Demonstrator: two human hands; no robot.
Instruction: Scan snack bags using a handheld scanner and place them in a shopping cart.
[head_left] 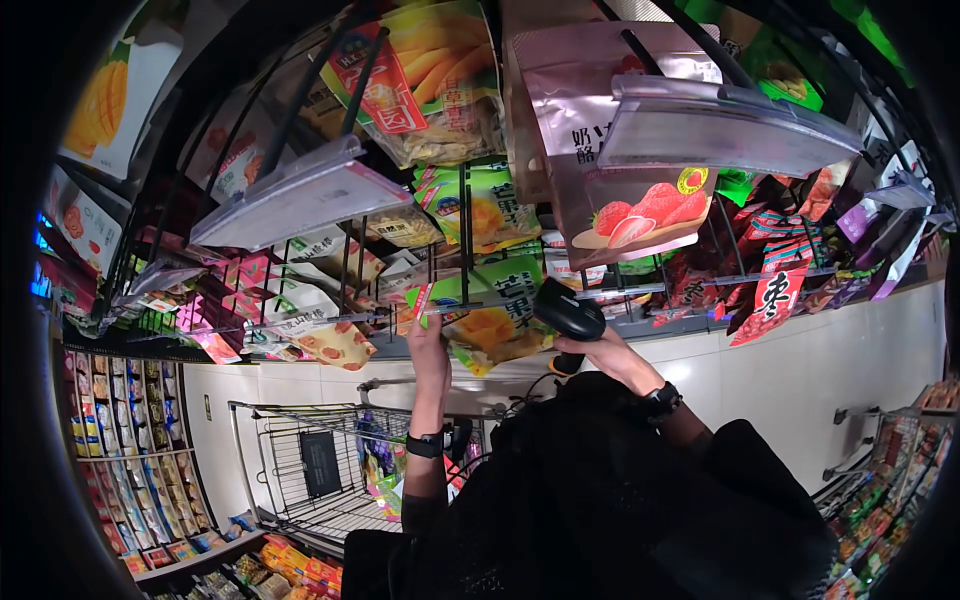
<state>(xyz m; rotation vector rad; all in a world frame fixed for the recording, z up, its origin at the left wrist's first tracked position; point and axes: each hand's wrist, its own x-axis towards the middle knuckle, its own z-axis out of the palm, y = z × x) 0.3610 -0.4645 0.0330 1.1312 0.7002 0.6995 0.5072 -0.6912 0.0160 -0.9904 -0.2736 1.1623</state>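
My right hand (622, 362) is wrapped around a black handheld barcode scanner (570, 310), whose head points up-left toward the shelf. Beside the scanner hangs a green-and-yellow bag of dried mango (495, 325) at the front of a hook. At that bag's left edge, my left hand (428, 345) has its fingers closed on the corner, though the fingertips are partly hidden. More of the same green bags (480, 205) hang behind it. Each of my wrists has a black band or watch on it.
Metal hooks with clear plastic label holders (735, 130) jut out overhead. A large pink strawberry pouch (620, 150) hangs above, near red date bags (775, 290). A wire shopping cart (300, 470) with goods inside stands below left. Another packed shelf (130, 450) lines the left.
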